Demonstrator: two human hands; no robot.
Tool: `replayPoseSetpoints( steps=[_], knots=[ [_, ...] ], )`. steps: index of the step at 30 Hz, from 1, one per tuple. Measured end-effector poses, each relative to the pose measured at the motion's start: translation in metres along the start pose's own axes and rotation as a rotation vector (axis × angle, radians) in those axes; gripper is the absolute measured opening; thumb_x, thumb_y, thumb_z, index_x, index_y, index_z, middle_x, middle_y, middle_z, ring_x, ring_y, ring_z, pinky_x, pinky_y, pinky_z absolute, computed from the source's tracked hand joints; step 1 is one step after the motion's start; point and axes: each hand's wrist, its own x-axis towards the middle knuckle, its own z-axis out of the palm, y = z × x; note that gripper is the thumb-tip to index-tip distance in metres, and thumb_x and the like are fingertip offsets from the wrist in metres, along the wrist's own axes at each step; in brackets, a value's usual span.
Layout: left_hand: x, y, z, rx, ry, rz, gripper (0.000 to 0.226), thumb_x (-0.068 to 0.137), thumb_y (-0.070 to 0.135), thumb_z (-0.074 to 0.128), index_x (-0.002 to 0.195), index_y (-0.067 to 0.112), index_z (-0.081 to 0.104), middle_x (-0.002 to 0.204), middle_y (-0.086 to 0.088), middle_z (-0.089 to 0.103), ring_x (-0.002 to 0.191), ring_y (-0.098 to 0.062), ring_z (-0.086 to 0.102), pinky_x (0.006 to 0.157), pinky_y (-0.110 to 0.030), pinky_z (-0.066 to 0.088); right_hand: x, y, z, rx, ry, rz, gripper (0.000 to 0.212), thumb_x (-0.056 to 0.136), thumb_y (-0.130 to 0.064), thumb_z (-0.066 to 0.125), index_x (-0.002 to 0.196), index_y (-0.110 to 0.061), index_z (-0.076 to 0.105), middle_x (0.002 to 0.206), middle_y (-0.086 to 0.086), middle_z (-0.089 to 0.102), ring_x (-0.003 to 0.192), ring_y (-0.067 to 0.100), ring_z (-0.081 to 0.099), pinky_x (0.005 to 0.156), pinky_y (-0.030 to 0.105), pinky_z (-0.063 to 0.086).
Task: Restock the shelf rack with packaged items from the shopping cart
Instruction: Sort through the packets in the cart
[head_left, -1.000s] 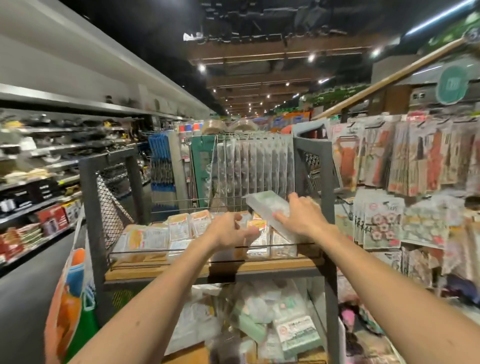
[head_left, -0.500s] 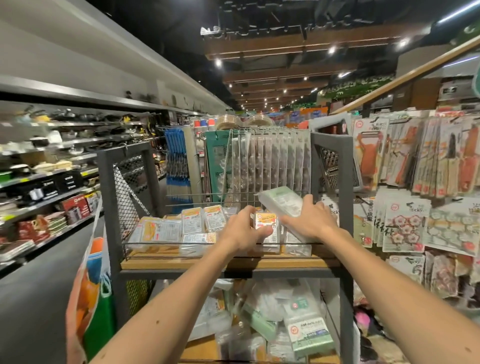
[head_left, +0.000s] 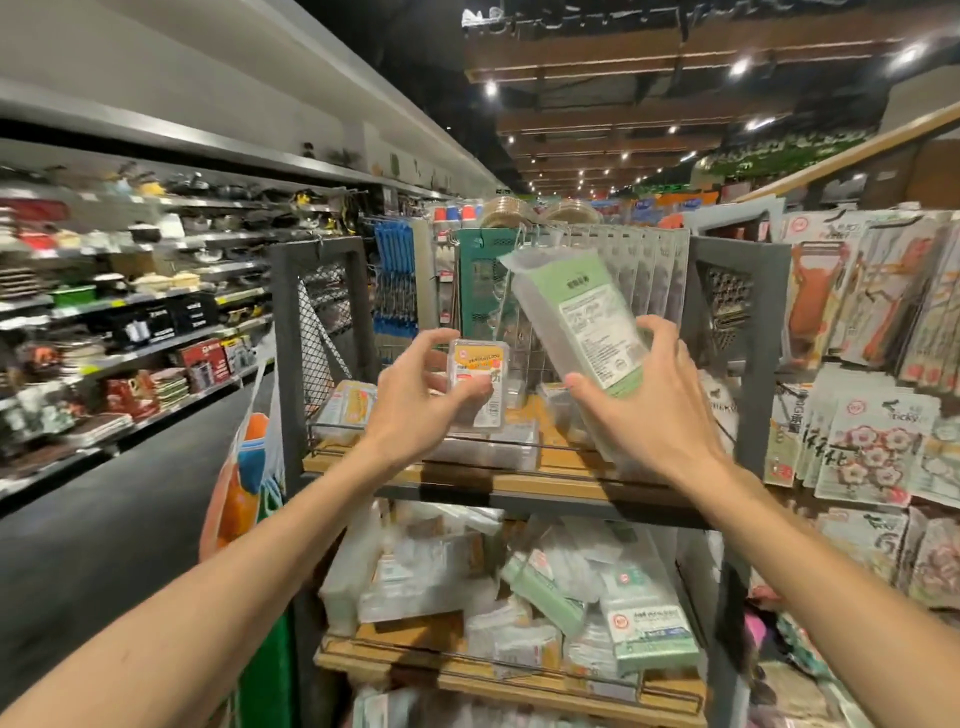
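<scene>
Remote log, head view.
- Left hand (head_left: 410, 410) is pinching a small orange-labelled pack (head_left: 475, 364) between thumb and fingers, holding it upright over the front rail of the shelf rack (head_left: 284, 374).
- Right hand (head_left: 649, 421) is gripping a long green-labelled pack (head_left: 571, 312) round its lower part, tilting it so the top leans left. I cannot tell whether its bottom end is touching wood.
- Both packs are hovering at the top shelf (head_left: 566, 460); neither is set down yet.
- I am reading progress as partway. The top shelf is carrying a few packs at its left and front, with bare wood showing at the middle and right. The lower shelf (head_left: 405, 631) is already sitting heaped with packets.
- The shopping cart is not showing, so I am not judging what stock remains. A coloured bag (head_left: 244, 488) is hanging just beside the rack's left post.
</scene>
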Motion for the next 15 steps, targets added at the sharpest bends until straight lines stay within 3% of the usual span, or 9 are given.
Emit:
replayPoseSetpoints(
  steps=[5,9,13,15],
  knots=[
    [-0.059,-0.036,-0.059,0.007,0.075,-0.091,0.043,0.079,0.034,0.078,0.114,0.043,0.053,0.097,0.015,0.066,0.081,-0.002,0.065,0.067,-0.017,0.052,-0.059,-0.04,0.044,0.201,-0.155,-0.043,0.08,0.071,-0.061,0.069,0.131,-0.03,0.026,0.123,-0.006,0.045,0.109,0.014,0.047,0.083,0.03,0.042],
    [-0.133,-0.085,-0.111,0.06,0.204,-0.266,0.049,0.073,0.032,0.082,0.115,0.04,0.058,0.097,0.013,0.071,0.084,-0.01,0.069,0.08,-0.034,0.056,-0.107,-0.074,0.109,0.309,-0.351,-0.103,0.079,0.07,-0.057,0.072,0.131,-0.03,0.029,0.127,-0.006,0.045,0.116,0.016,0.044,0.086,0.029,0.037],
    [-0.239,-0.129,-0.159,0.128,0.328,-0.528,0.047,0.074,0.025,0.083,0.111,0.041,0.058,0.094,0.023,0.07,0.087,-0.004,0.068,0.084,-0.031,0.054,-0.179,-0.111,0.18,0.37,-0.66,-0.144,0.079,0.071,-0.059,0.071,0.131,-0.031,0.027,0.125,-0.004,0.046,0.116,0.018,0.046,0.088,0.033,0.043],
    [-0.3,-0.144,-0.182,0.156,0.424,-0.662,0.046,0.074,0.023,0.083,0.109,0.04,0.058,0.09,0.022,0.071,0.082,0.002,0.066,0.083,-0.027,0.053,-0.224,-0.136,0.212,0.359,-0.832,-0.174,0.081,0.07,-0.057,0.073,0.132,-0.029,0.028,0.125,-0.003,0.047,0.117,0.02,0.046,0.088,0.028,0.038]
  ],
)
